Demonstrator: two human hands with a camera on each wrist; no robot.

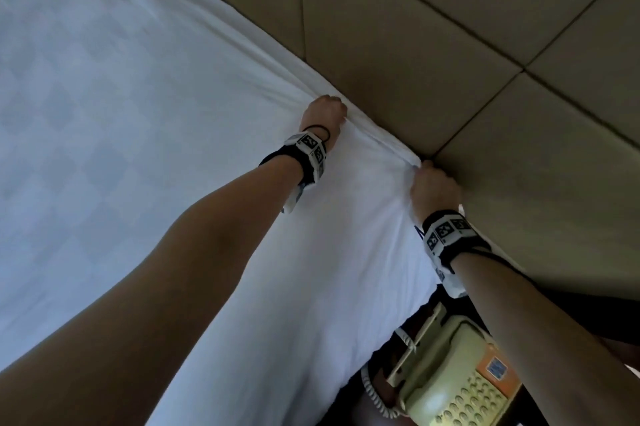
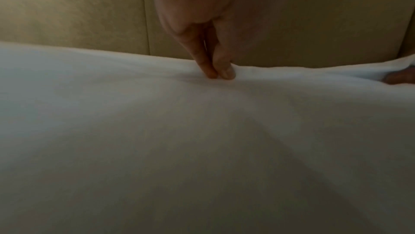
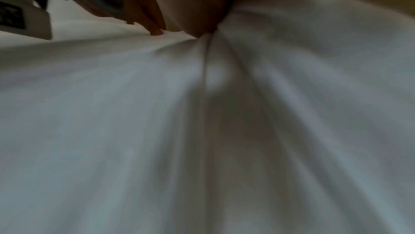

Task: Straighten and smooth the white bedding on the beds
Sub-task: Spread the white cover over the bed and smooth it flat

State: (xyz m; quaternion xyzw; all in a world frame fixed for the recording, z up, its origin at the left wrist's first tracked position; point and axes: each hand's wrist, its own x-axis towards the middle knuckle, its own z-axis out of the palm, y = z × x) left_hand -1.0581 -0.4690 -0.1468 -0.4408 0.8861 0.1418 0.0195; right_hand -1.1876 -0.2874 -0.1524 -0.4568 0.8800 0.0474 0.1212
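The white bedding (image 1: 138, 134) covers the bed up to the padded headboard. My left hand (image 1: 325, 112) sits at the sheet's top edge against the headboard. Its fingertips (image 2: 221, 72) meet on the fabric and pinch it, and creases fan out from that spot across the bedding (image 2: 157, 131). My right hand (image 1: 434, 188) is at the bed's near corner, closed round a gathered bunch of the sheet. In the right wrist view the folds of the bedding (image 3: 224, 95) run up into my right hand (image 3: 202, 15), and the left hand (image 3: 143, 12) shows beyond it.
A beige padded headboard (image 1: 450, 30) with dark seams rises right behind the sheet edge. Beside the bed, below my right forearm, a cream telephone (image 1: 457, 377) with a coiled cord (image 1: 372, 394) sits on a dark nightstand.
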